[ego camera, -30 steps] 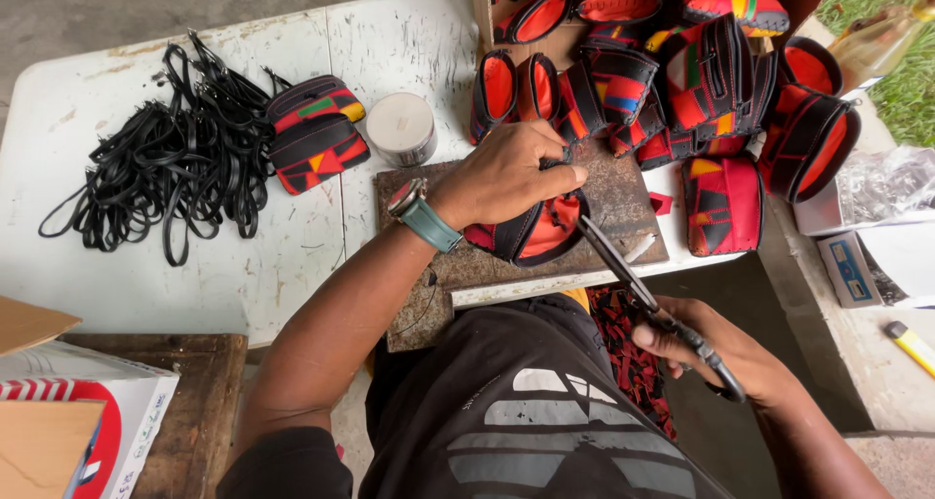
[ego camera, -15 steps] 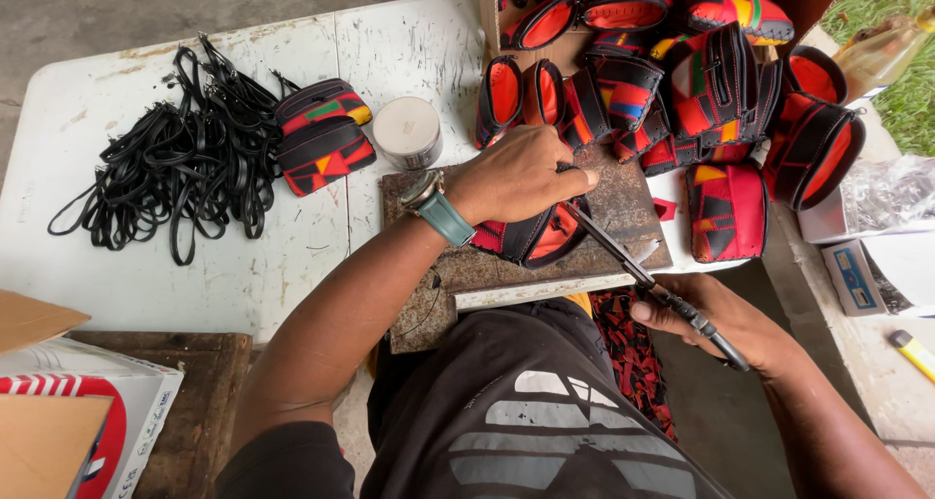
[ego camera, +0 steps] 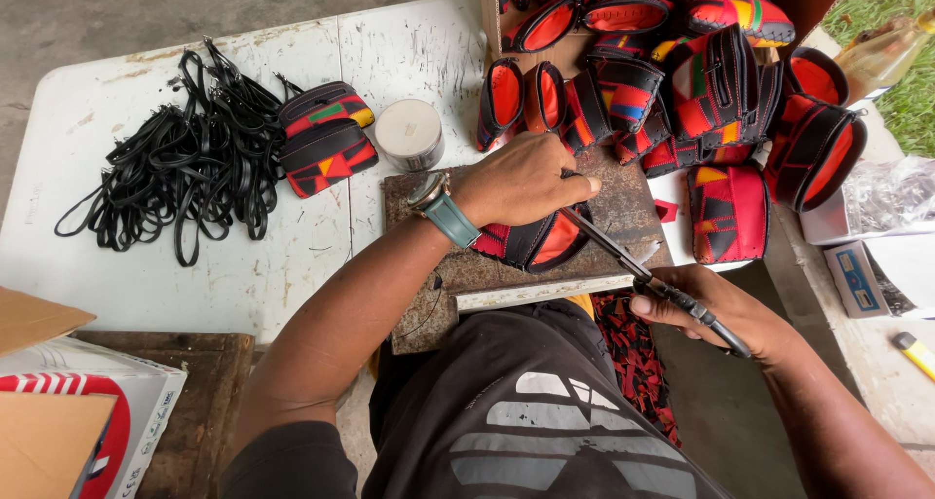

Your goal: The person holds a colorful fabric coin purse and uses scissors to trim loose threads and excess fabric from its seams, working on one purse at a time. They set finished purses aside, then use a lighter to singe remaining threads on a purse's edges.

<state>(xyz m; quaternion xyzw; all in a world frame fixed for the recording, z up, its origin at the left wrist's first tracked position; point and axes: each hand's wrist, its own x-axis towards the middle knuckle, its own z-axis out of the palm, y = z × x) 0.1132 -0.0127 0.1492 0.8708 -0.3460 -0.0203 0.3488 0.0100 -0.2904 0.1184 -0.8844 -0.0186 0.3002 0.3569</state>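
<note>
The left hand [ego camera: 526,180] presses down on a red and black pouch [ego camera: 534,243], fingers curled over its top edge, pinning it to a rusty metal plate [ego camera: 623,202]. The right hand [ego camera: 726,307] is closed around the handles of scissors [ego camera: 643,275], whose blades reach up to the pouch just beside the left fingers. Beyond the plate lies a heap of similar pouches [ego camera: 682,80]. Left of the wrist stands a small round tin [ego camera: 409,135], then black straps [ego camera: 185,168].
</note>
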